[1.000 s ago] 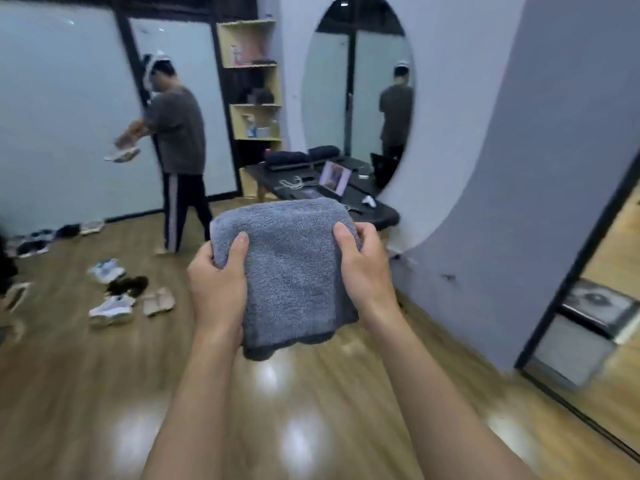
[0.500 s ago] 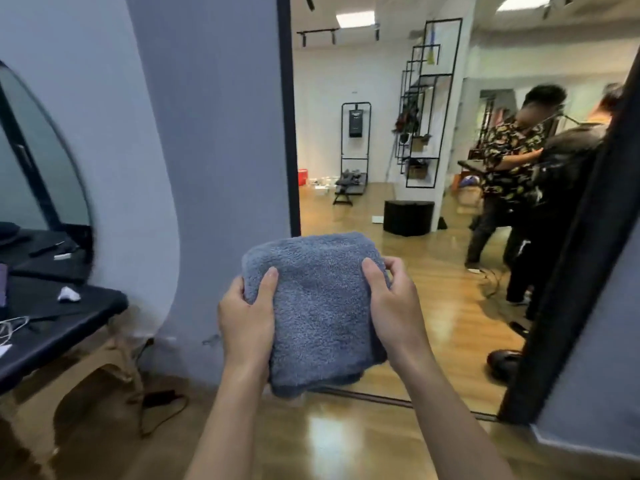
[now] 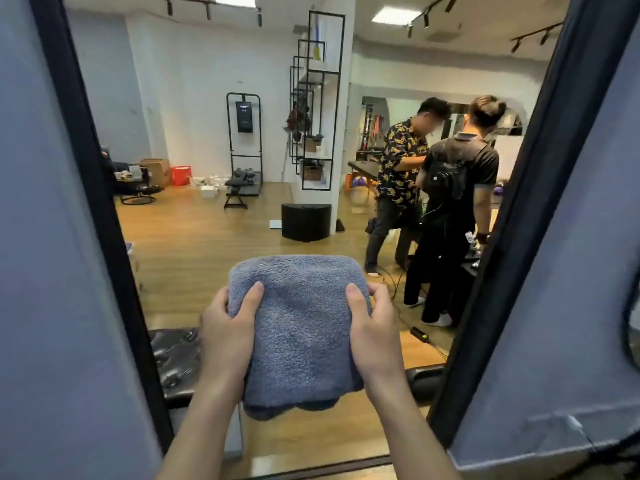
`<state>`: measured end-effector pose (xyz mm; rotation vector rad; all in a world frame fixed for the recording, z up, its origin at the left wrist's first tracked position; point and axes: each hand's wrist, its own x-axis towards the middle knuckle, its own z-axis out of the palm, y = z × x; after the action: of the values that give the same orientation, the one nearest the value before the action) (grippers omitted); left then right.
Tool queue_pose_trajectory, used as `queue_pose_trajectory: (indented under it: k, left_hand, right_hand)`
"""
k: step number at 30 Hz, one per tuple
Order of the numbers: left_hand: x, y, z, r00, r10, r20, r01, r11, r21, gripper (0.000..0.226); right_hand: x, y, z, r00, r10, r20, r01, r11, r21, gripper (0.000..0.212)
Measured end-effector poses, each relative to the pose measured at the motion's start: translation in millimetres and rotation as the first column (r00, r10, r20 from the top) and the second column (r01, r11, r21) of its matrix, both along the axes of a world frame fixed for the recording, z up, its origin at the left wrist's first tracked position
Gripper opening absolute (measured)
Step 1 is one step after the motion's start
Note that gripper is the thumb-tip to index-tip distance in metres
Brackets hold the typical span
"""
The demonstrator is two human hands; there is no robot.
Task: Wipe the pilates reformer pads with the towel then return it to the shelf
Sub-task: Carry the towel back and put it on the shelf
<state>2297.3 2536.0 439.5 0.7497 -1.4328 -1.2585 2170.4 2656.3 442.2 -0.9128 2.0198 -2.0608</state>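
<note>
**Head view: folded towel carried in both hands at a doorway**

The towel (image 3: 301, 327), grey-blue and folded into a thick pad, sits at the lower centre of the frame, held in the air in front of the person and resting on nothing. The left hand (image 3: 225, 337) grips its left edge and the right hand (image 3: 375, 337) grips its right edge. Each grip is closed on the cloth, with the thumb lying across the top face. The fingers go underneath, mostly out of sight.

The towel's long axis runs away from the person, from the bottom of the frame up toward the middle. The rounded fold is the far end, at the top. The loose stacked edges are the near end and hang just past the wrists. The broad face tilts up toward the camera.

The step looks like carrying the towel through the dark door frame (image 3: 104, 202) into the room beyond. A glossy black padded surface (image 3: 175, 362) lies low at the left, just past the frame, and may be one of the pads. I cannot tell whether any wiping is done.

To carry it well, both grips should stay even so the folds stay stacked and the loose near edges do not fall open. The elbows should stay in so they clear the frame on both sides. When wiping a pad, the flat face should go down first, and the strokes should run along the long axis.

Two people (image 3: 433, 202) stand at the right with cables on the floor (image 3: 420, 336) near them, so it is safer to step to the left. A black metal shelf unit (image 3: 317, 109) stands at the upper centre.
</note>
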Motion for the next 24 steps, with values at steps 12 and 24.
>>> queue_pose_trajectory:
  k: [12, 24]
  left_hand:
    - [-283.7, -276.2, 5.1, 1.0, -0.03, -0.002, 0.03, 1.0, -0.006, 0.019]
    - [-525.1, -570.0, 15.8, 0.993, 0.112, 0.034, -0.112, 0.994, 0.015, 0.02]
  right_hand:
    - [-286.1, -277.2, 3.4, 0.999, -0.029, -0.022, 0.031, 0.998, 0.063, 0.011]
    - [-545.6, -592.6, 7.5, 0.996, 0.087, -0.031, -0.084, 0.993, 0.078, 0.016]
